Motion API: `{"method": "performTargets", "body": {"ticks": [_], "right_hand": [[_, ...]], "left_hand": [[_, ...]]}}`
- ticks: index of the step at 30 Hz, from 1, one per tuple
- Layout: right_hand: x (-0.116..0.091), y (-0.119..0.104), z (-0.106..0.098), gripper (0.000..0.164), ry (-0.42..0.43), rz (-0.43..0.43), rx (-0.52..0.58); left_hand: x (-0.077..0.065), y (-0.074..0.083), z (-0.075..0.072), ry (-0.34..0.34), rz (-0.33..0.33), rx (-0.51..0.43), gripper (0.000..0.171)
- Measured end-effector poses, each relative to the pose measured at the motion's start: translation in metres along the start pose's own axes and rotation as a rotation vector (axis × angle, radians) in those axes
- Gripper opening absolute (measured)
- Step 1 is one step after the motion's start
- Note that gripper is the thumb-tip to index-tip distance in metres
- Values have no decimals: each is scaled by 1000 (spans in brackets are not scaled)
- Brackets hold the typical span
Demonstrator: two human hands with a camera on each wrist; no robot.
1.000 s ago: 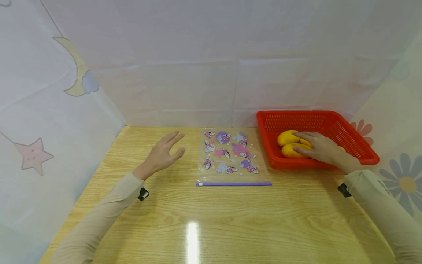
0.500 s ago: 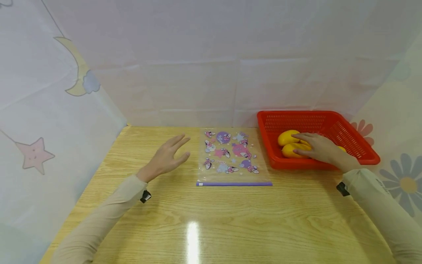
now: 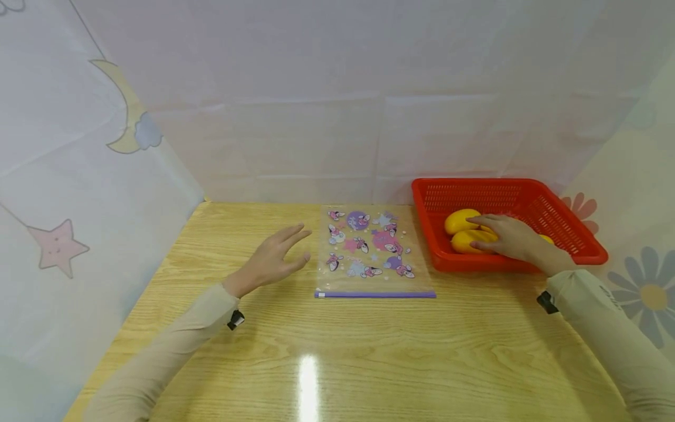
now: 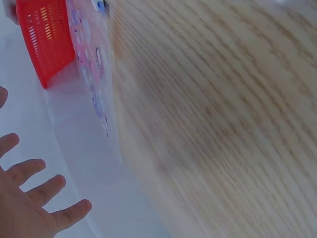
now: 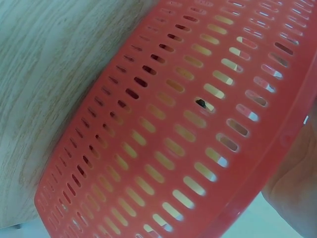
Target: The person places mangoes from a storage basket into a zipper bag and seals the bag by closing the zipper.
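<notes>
My left hand (image 3: 274,261) hovers over the table just left of a clear plastic zipper bag (image 3: 369,249), fingers spread and holding nothing. Printed with pink and purple cartoon figures, the bag lies flat with its purple slider strip (image 3: 379,294) toward me. On the right, my right hand (image 3: 508,237) reaches over the near rim of a red plastic basket (image 3: 440,258). Its extended fingers and thumb lie over yellow mangoes (image 3: 462,221), overlapping the front mango (image 3: 469,241). The palm hides part of the pile. In the right wrist view, the slotted basket wall (image 5: 163,119) covers the fingers.
The wooden table (image 3: 369,351) extends toward me in front of the bag and basket. Pale printed sheets (image 3: 295,140) wall it in at the back and both sides. The basket stands close to the back sheet.
My left hand has drifted right and slightly toward me, nearer the bag. My right hand has stayed almost still over the mangoes, while the bag and basket keep their places.
</notes>
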State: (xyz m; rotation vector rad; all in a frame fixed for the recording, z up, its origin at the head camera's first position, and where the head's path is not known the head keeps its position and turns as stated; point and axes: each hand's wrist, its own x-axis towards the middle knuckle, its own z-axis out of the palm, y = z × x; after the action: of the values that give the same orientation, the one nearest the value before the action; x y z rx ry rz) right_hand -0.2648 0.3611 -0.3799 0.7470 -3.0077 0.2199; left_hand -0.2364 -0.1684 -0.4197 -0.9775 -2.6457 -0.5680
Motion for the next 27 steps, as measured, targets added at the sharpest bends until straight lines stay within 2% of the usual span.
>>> {"method": "performTargets", "body": {"ticks": [5,11,18,27], "right_hand": [[0,2,1,62,-10,-2,-5],[0,3,3,60,-17,-2,-10],[0,4,5,61,-23,3,-22],[0,7,4,59,-17,-22,-37]], "left_hand": [[-1,3,4,-14,47,-24,57],[-1,3,12,-59,52,-8,59],[-3,6,12,-113,43,-14,59],[-3,11,14,-145,94,-15,59]]}}
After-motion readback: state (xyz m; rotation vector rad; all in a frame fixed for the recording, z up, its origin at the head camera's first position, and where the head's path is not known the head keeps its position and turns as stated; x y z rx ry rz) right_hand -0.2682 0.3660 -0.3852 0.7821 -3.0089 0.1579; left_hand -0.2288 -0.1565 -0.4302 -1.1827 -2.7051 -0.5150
